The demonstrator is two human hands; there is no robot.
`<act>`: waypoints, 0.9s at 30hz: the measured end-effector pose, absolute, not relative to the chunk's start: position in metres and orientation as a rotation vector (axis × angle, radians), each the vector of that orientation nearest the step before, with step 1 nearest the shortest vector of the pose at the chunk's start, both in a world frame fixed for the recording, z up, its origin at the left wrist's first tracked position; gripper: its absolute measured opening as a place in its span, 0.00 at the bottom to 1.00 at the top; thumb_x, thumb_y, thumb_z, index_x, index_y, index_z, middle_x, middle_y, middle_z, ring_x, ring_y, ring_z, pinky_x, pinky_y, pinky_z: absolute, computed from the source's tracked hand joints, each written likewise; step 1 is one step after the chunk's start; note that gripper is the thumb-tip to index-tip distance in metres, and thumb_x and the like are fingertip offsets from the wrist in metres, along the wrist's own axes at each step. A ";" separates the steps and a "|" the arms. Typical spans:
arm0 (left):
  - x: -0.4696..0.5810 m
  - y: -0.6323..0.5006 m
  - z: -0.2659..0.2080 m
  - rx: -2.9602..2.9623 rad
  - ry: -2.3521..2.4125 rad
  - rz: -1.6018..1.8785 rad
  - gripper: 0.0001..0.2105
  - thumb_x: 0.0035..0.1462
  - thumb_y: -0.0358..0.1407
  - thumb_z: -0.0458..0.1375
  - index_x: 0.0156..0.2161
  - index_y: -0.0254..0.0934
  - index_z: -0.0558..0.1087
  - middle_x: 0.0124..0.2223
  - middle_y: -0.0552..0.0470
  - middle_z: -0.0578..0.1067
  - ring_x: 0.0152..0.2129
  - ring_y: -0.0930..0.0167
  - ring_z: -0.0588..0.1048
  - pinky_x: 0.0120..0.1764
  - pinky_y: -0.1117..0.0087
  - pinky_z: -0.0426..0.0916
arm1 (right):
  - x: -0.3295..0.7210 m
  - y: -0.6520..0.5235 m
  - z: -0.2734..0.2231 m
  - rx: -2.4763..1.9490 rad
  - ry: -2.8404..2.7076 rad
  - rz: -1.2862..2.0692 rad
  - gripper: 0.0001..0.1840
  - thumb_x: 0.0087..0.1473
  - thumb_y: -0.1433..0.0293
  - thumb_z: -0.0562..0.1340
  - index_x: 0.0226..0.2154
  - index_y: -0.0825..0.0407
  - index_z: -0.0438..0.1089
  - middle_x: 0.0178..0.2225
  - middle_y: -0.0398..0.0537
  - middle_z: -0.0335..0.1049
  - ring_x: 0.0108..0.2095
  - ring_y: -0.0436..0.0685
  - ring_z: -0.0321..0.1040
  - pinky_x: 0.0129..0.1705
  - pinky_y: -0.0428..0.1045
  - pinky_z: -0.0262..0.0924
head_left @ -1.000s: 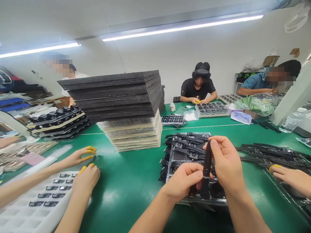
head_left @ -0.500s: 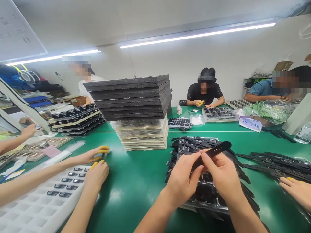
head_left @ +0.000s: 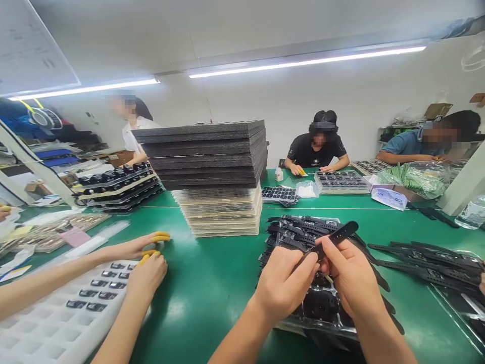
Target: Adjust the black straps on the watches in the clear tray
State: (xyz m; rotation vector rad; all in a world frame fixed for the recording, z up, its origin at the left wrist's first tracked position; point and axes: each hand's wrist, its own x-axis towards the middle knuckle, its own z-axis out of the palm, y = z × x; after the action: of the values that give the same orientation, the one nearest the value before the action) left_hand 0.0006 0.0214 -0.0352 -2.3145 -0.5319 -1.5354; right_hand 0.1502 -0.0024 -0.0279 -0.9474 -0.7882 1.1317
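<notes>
Between my two hands is a black watch strap (head_left: 344,231), its rounded end pointing up to the right. My left hand (head_left: 286,283) is closed on its lower part, which the fingers mostly hide. My right hand (head_left: 350,275) pinches the strap farther up, between thumb and fingers. Below both hands lies a clear plastic tray (head_left: 316,318) holding black watches. Several more black straps (head_left: 293,227) lie across that tray and stick out past its edges.
A tall stack of black foam sheets (head_left: 204,156) over pale trays stands ahead. Left, a co-worker's hands (head_left: 149,263) with yellow finger covers are by a white foam tray (head_left: 45,323). More strapped watches (head_left: 428,263) lie right. Other people sit across the green table (head_left: 197,303).
My left fingers have shifted along the strap, and the right thumb now presses closer to them. At the far right, a co-worker's hand has drawn back almost out of view.
</notes>
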 end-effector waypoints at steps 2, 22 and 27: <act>0.000 0.021 -0.035 -2.333 -0.551 -1.516 0.14 0.63 0.25 0.58 0.53 0.34 0.74 0.32 0.47 0.78 0.26 0.69 0.72 0.28 0.67 0.67 | 0.152 -0.002 -0.030 -0.969 -0.817 1.121 0.25 0.49 0.47 0.73 0.35 0.52 0.80 0.22 0.42 0.67 0.23 0.50 0.61 0.26 0.45 0.60; 0.001 0.026 -0.025 -2.433 -1.301 -3.572 0.17 0.50 0.44 0.73 0.40 0.38 0.76 0.30 0.57 0.73 0.25 0.77 0.69 0.31 0.77 0.66 | 0.148 -0.012 -0.032 -1.085 -1.667 0.594 0.26 0.59 0.72 0.64 0.58 0.40 0.70 0.44 0.45 0.74 0.44 0.59 0.70 0.50 0.54 0.67; -0.001 0.018 -0.026 -2.841 -1.191 -3.372 0.15 0.53 0.42 0.71 0.42 0.38 0.75 0.33 0.54 0.74 0.29 0.74 0.71 0.33 0.75 0.66 | 0.141 -0.016 -0.026 -1.029 -1.669 0.747 0.17 0.57 0.70 0.66 0.50 0.44 0.71 0.46 0.45 0.76 0.44 0.58 0.74 0.46 0.51 0.69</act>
State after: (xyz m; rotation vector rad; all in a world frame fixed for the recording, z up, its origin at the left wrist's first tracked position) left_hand -0.0008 0.0183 -0.0264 -2.8411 -1.1908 -3.3717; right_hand 0.1414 -0.0160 -0.0257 -1.0289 -1.6686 0.7472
